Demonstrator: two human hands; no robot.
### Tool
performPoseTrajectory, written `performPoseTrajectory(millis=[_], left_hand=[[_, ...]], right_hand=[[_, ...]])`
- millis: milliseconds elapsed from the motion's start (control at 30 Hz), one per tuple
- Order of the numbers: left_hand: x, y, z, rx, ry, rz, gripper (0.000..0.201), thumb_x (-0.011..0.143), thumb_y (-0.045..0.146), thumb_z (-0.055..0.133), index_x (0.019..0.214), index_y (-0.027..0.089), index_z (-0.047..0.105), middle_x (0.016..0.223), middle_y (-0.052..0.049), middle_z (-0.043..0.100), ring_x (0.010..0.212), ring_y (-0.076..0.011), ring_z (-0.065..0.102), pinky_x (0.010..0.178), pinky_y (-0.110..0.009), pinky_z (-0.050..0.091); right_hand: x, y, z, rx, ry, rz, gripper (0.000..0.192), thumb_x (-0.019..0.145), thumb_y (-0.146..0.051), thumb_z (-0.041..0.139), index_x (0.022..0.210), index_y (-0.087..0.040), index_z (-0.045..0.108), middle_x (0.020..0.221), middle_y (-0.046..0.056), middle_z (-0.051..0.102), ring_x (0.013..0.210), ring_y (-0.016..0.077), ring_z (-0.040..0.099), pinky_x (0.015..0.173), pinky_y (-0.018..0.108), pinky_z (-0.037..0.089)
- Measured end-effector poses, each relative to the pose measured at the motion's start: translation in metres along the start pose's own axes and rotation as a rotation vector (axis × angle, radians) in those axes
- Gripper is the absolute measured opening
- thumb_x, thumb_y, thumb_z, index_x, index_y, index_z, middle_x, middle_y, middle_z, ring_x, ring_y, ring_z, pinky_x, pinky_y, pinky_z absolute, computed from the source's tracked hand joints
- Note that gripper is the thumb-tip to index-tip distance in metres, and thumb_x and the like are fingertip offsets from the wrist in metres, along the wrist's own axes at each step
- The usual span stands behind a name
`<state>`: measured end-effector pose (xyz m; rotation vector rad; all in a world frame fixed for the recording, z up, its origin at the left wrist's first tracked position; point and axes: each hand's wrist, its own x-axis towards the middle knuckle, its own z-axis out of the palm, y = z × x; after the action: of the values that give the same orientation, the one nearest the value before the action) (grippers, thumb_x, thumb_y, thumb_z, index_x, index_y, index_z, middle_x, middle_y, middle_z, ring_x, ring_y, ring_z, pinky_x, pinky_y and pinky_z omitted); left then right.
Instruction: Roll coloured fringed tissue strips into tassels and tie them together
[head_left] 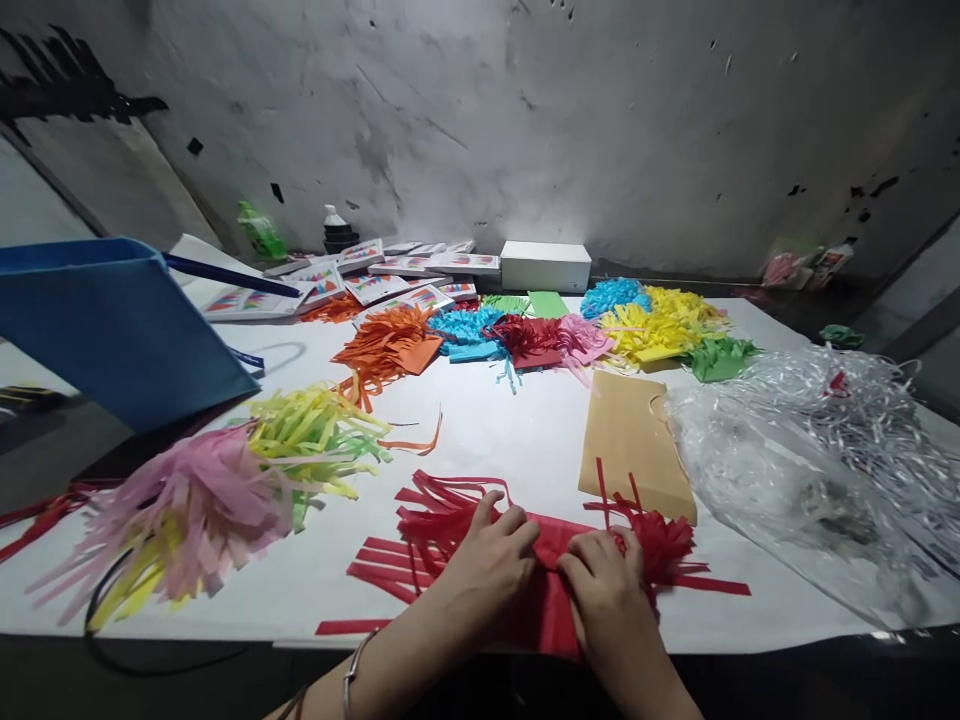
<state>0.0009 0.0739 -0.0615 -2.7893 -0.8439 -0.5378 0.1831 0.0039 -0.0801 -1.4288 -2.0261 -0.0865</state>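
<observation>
Now, the red paper: a red tissue-paper sheet with fringed ends (pixel 550 605) lies at the near middle of the white-covered table (pixel 480 430), under both hands.
Red fringe direction: its long axis runs roughly left to right, with strips fanning out past both hands; the uncut middle reaches the near edge.
Left hand: the bare left hand (pixel 502 545) rests on the sheet, fingers partly bent; I cannot tell whether it pinches the paper.
Right hand: the bare right hand (pixel 607 580) curls over the sheet, fingers bent inward; its grip underneath is hidden.
Table edge: the front border runs just beneath the wrists.
White surface: open room stretches from the red paper back to the multicoloured row of fringed tissue bundles (pixel 531 340).
Right side: a flat brown paper sheet (pixel 630 440) sits close behind the right fringe, beside a crumpled clear plastic bag (pixel 772 480).
Left side: a pale pink fringed tissue bundle (pixel 217 490) lies apart, white surface between.
</observation>
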Motion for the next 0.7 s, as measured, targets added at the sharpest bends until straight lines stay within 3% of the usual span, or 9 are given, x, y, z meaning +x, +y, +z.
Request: performPoseTrajectory(millis=[200, 367, 433, 533, 600, 700], left_hand=[[0.001, -0.001, 0.000, -0.063, 0.055, -0.021, 0.017, 0.087, 0.018, 0.070, 0.071, 0.018, 0.063, 0.082, -0.001, 0.064, 0.082, -0.0196, 0.052, 0.092, -0.042, 0.035], [-0.011, 0.019, -0.001, -0.276, 0.089, 0.020, 0.009, 0.085, 0.012, 0.067, 0.087, 0.019, 0.062, 0.095, -0.003, 0.067, 0.086, -0.0197, 0.056, 0.082, -0.034, 0.045], [-0.012, 0.022, 0.001, -0.295, 0.084, -0.075, 0.021, 0.079, 0.010, 0.068, 0.096, 0.020, 0.063, 0.100, -0.005, 0.068, 0.090, -0.0225, 0.059, 0.080, -0.035, 0.049], [-0.011, 0.016, 0.001, -0.300, 0.063, -0.188, 0.032, 0.077, 0.007, 0.063, 0.104, 0.023, 0.063, 0.110, -0.008, 0.067, 0.098, -0.0255, 0.064, 0.080, -0.036, 0.056], [-0.012, 0.004, 0.000, -0.277, 0.071, -0.216, 0.030, 0.083, 0.010, 0.058, 0.108, 0.025, 0.063, 0.114, -0.008, 0.068, 0.098, -0.0252, 0.067, 0.076, -0.034, 0.059], [-0.019, -0.016, 0.001, -0.231, 0.210, -0.222, 0.024, 0.088, 0.020, 0.056, 0.108, 0.029, 0.066, 0.114, -0.009, 0.070, 0.095, -0.0268, 0.071, 0.072, -0.034, 0.063]], right_hand=[[0.013, -0.010, 0.009, -0.093, 0.087, -0.119, 0.029, 0.087, 0.000, 0.040, 0.079, -0.021, 0.058, 0.073, 0.002, 0.059, 0.074, 0.0203, 0.052, 0.102, 0.049, 0.030], [0.032, -0.001, 0.000, -0.043, 0.243, -0.006, 0.025, 0.095, -0.007, 0.040, 0.088, -0.021, 0.060, 0.080, 0.002, 0.064, 0.078, 0.0196, 0.059, 0.093, 0.042, 0.041], [0.036, 0.014, -0.018, -0.037, 0.409, 0.106, 0.017, 0.099, -0.016, 0.044, 0.094, -0.020, 0.060, 0.085, 0.004, 0.066, 0.082, 0.0195, 0.062, 0.086, 0.037, 0.046], [0.023, 0.050, -0.066, -0.073, 0.682, 0.297, 0.016, 0.101, -0.027, 0.046, 0.100, -0.018, 0.059, 0.088, 0.007, 0.068, 0.081, 0.0198, 0.065, 0.071, 0.031, 0.050], [-0.005, 0.076, -0.106, -0.119, 0.819, 0.401, 0.026, 0.101, -0.034, 0.044, 0.101, -0.016, 0.062, 0.087, 0.008, 0.070, 0.074, 0.0210, 0.066, 0.064, 0.031, 0.049], [-0.065, 0.104, -0.156, -0.241, 1.018, 0.530, 0.036, 0.096, -0.047, 0.048, 0.102, -0.017, 0.068, 0.075, 0.006, 0.070, 0.060, 0.0231, 0.064, 0.057, 0.036, 0.048]])
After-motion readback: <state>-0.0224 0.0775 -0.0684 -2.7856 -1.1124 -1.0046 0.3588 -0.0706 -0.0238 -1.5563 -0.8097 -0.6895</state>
